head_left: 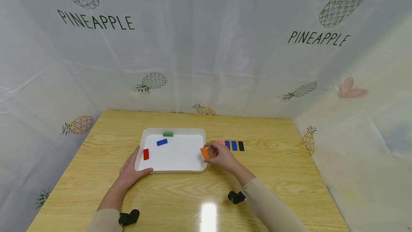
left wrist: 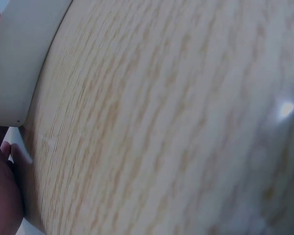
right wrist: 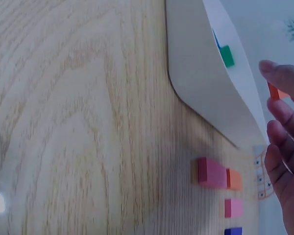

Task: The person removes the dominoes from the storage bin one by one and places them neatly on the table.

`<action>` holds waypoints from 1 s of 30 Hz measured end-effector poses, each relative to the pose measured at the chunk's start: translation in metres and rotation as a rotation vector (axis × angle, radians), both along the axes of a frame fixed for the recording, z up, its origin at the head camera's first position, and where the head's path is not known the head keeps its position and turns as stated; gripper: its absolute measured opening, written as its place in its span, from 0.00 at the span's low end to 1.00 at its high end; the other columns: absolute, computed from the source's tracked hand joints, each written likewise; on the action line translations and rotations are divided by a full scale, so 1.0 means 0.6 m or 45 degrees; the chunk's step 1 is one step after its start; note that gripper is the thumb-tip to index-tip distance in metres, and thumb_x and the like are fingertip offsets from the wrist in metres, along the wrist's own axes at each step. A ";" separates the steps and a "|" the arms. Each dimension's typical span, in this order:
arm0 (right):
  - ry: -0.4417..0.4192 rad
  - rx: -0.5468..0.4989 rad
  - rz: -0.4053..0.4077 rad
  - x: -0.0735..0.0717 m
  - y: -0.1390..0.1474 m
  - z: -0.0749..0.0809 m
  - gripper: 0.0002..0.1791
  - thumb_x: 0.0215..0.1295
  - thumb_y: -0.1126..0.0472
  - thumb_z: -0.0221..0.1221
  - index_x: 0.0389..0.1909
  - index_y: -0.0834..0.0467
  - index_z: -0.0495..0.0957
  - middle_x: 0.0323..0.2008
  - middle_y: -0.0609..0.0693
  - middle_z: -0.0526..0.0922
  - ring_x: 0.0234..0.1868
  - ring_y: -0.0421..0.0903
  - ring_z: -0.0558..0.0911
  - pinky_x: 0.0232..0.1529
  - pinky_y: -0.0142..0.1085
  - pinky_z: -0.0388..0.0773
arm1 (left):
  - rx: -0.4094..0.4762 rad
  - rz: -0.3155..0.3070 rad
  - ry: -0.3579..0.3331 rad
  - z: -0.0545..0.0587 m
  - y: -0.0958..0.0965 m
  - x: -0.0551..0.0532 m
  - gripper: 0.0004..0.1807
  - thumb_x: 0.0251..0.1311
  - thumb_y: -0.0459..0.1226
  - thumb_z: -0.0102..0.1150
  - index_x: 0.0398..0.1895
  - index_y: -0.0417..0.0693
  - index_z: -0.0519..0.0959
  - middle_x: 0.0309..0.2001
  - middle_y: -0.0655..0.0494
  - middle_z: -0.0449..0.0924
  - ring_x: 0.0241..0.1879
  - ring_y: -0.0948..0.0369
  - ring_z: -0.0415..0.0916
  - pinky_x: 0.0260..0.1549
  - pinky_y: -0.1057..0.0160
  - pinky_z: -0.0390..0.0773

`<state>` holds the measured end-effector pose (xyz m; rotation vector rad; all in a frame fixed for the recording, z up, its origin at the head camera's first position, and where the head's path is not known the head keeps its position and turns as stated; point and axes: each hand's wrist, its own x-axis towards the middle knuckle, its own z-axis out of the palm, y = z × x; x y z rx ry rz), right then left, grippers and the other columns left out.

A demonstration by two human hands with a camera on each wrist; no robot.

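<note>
A white tray point(head_left: 186, 167) lies on the wooden table, and my left hand point(head_left: 130, 171) holds its near left corner, thumb at the front rim and fingers along the left wall. Inside it are a red block point(head_left: 146, 154), a blue block point(head_left: 162, 142) and a green block point(head_left: 168, 134). Between thumb and fingertips, my right hand point(head_left: 222, 157) pinches an orange block point(head_left: 204, 153), tilted above the tray's right rim. In the right wrist view, the hand point(right wrist: 289, 122) partly covers that block. Only a sliver of the left hand point(left wrist: 5, 196) shows in the left wrist view.
Right of the tray stands a row of blocks: orange point(right wrist: 233, 179), pink point(right wrist: 233, 208), purple point(head_left: 227, 144), blue point(head_left: 234, 145) and black point(head_left: 241, 146). A dark pink block point(right wrist: 211, 173) lies near them, hidden in the head view. A pineapple-print sheet point(head_left: 206, 56) hangs behind the table point(head_left: 180, 192).
</note>
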<state>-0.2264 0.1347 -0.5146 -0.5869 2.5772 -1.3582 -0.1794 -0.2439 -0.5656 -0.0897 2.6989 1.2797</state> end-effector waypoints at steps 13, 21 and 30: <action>-0.064 -0.069 -0.203 0.002 0.044 -0.037 0.28 0.50 0.66 0.74 0.53 0.63 0.76 0.32 0.50 0.76 0.30 0.45 0.73 0.31 0.33 0.74 | -0.012 -0.001 -0.002 0.000 0.000 -0.003 0.65 0.50 0.54 0.71 0.79 0.55 0.33 0.75 0.33 0.38 0.72 0.33 0.34 0.62 0.29 0.34; -0.069 -0.013 -0.351 0.012 0.061 -0.057 0.26 0.52 0.66 0.73 0.52 0.61 0.76 0.28 0.49 0.73 0.29 0.45 0.71 0.28 0.33 0.70 | -0.014 -0.004 -0.017 0.002 0.000 -0.001 0.66 0.50 0.54 0.72 0.79 0.54 0.32 0.75 0.33 0.37 0.71 0.33 0.33 0.62 0.29 0.34; -0.080 0.024 -0.407 0.013 0.076 -0.073 0.26 0.52 0.61 0.73 0.52 0.61 0.76 0.23 0.48 0.71 0.24 0.44 0.69 0.26 0.34 0.66 | -0.009 -0.006 -0.009 0.002 -0.002 0.000 0.65 0.50 0.54 0.71 0.79 0.54 0.33 0.75 0.33 0.37 0.71 0.33 0.33 0.62 0.29 0.35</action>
